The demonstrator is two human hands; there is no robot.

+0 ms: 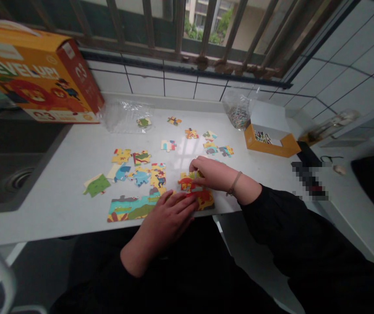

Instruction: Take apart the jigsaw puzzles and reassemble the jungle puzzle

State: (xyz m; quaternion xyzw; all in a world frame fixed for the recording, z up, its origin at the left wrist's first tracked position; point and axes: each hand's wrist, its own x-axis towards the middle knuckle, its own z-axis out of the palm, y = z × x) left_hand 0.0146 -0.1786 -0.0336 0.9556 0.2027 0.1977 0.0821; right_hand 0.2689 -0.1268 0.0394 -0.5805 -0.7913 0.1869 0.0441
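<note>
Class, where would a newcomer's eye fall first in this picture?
On the large orange LEVEL UP! box at the upper left. Next, on the partly assembled jigsaw along the near edge of the counter, where the left hand and right hand are, with loose jigsaw pieces beyond.

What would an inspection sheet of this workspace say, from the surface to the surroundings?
Surface: white counter, light reflected in its middle.
Job's things: partly joined puzzle along the near edge; loose pieces beyond and beside it.
Clutter: big orange box and clear plastic bag left; filled bag and small open box right.
Hands: left hand lies on the puzzle; right hand touches its upper part, grip unclear.
Cables: thin dark loop at far right, unclear what.
Surroundings: sink left, tiled wall, barred window.
</note>
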